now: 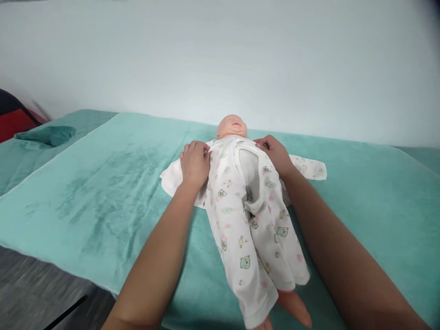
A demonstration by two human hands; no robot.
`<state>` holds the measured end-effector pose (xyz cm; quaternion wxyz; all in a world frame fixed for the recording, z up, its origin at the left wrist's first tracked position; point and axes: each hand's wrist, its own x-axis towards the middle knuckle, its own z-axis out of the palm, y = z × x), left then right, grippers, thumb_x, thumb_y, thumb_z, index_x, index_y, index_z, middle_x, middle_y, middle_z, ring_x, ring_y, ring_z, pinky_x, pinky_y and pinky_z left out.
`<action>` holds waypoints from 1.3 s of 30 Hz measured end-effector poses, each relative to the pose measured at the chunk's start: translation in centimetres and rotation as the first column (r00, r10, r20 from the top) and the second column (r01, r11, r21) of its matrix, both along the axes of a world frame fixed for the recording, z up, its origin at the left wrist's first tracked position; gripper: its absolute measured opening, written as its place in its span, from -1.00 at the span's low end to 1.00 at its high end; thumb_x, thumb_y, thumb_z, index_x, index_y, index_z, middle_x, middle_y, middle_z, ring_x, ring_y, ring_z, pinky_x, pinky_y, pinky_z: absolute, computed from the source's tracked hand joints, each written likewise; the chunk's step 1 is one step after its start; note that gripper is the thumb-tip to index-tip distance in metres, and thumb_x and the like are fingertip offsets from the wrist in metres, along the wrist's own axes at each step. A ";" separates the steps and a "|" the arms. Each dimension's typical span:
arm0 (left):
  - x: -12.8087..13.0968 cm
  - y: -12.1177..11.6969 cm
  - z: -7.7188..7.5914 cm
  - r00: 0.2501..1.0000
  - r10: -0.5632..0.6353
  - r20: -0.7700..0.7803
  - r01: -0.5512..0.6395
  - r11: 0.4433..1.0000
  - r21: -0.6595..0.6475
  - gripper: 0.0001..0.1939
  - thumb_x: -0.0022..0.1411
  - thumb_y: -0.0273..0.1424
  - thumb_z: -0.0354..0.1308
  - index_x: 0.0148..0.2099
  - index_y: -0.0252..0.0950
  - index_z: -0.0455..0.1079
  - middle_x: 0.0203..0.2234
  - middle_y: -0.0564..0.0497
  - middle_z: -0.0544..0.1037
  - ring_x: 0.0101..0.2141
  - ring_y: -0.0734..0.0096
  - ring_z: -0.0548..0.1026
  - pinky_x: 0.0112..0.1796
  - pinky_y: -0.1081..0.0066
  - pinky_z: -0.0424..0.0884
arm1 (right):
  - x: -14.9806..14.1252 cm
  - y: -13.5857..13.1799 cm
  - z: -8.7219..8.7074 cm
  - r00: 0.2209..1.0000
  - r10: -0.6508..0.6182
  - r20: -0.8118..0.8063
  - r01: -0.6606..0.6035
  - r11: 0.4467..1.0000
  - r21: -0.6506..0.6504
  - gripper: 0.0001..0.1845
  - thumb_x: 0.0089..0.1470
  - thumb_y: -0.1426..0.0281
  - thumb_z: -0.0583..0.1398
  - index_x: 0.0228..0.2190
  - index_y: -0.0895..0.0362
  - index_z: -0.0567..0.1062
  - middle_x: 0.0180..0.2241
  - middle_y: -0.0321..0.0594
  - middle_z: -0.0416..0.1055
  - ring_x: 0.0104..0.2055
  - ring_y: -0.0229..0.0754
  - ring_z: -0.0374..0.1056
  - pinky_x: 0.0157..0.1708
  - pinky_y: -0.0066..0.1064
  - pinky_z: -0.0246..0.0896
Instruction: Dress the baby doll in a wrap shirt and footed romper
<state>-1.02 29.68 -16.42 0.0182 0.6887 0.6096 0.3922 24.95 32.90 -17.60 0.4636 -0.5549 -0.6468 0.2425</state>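
Note:
A baby doll (232, 127) lies on its back, head away from me, its feet at the near edge. White baby pants (227, 211) printed with small animals and leaves cover its legs and reach up to its chest, with an open gap at the crotch. My left hand (195, 162) is closed at the upper left edge of the pants. On the opposite side, my right hand (274, 153) has its fingers pinched at the upper right edge. A white baby shirt (314, 168) spreads out beneath, a sleeve showing at the right. My fingertips are partly hidden.
Teal plush cloth (103, 183) covers the bed under the doll. A small teal cushion (48, 135) lies at far left, near a red and black object (15, 120). A pale wall (220, 59) rises behind. Grey floor (44, 284) shows at lower left.

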 end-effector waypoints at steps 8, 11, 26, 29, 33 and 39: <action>-0.2 -3.6 -1.1 0.982 -0.162 0.095 0.146 0.977 0.157 -0.67 0.35 -0.48 -0.02 0.06 -0.24 0.47 -0.01 -0.11 0.53 0.05 0.15 0.38 0.09 0.15 0.28 | -1.7 -7.0 0.5 0.954 -0.122 -0.276 0.175 0.968 0.180 -0.82 0.08 0.30 0.19 -0.24 0.07 0.44 -0.08 -0.15 0.50 -0.02 -0.10 0.41 0.04 -0.19 0.27; -0.1 -9.1 -1.4 0.961 -0.171 0.218 0.129 0.973 0.193 -0.75 0.37 -0.43 0.01 -0.02 -0.27 0.47 -0.10 -0.09 0.54 -0.02 0.23 0.43 0.02 0.22 0.36 | -1.8 -13.9 0.5 0.945 -0.206 -0.255 0.252 0.953 0.165 -0.82 0.09 0.30 0.20 -0.23 0.07 0.45 -0.17 -0.21 0.48 -0.13 -0.14 0.40 -0.08 -0.24 0.32; 6.5 -31.1 -5.3 0.979 -0.165 0.122 0.169 0.985 -0.026 -0.58 0.29 -0.38 0.18 0.19 -0.12 0.35 -0.06 -0.11 0.34 -0.09 0.21 0.43 -0.10 0.19 0.46 | -0.1 -30.3 -4.4 0.996 -0.060 0.066 0.062 0.998 -0.027 -0.74 0.17 0.19 0.16 -0.18 0.08 0.48 -0.21 -0.18 0.46 -0.17 -0.08 0.36 -0.11 -0.21 0.25; 6.2 -31.0 -4.6 0.980 -0.174 0.091 0.173 0.985 0.017 -0.69 0.29 -0.48 0.10 0.07 -0.19 0.43 -0.16 -0.06 0.32 -0.20 0.32 0.42 -0.19 0.31 0.46 | -0.1 -30.9 -3.8 0.998 -0.032 -0.058 0.027 0.997 -0.077 -0.72 0.20 0.16 0.13 -0.21 0.08 0.48 -0.31 -0.23 0.47 -0.26 -0.13 0.37 -0.20 -0.28 0.25; 5.0 -31.5 -2.7 0.990 -0.134 0.034 0.131 0.987 0.090 -0.68 0.26 -0.55 0.06 0.02 -0.20 0.44 -0.17 -0.05 0.31 -0.20 0.35 0.40 -0.22 0.38 0.44 | 0.5 -32.9 -1.7 0.992 0.020 -0.127 -0.021 1.000 -0.006 -0.77 0.20 0.19 0.16 -0.27 0.09 0.46 -0.33 -0.26 0.45 -0.27 -0.15 0.36 -0.21 -0.32 0.23; 3.7 -31.7 0.1 0.966 -0.032 -0.257 0.072 0.986 0.151 -0.67 0.19 -0.60 0.09 -0.04 -0.21 0.47 -0.07 -0.12 0.34 -0.16 0.23 0.37 -0.20 0.29 0.42 | 1.1 -34.0 1.2 0.999 0.033 -0.019 -0.028 0.972 0.234 -0.90 0.23 0.34 0.14 -0.32 0.07 0.43 -0.31 -0.26 0.38 -0.25 -0.17 0.32 -0.20 -0.31 0.21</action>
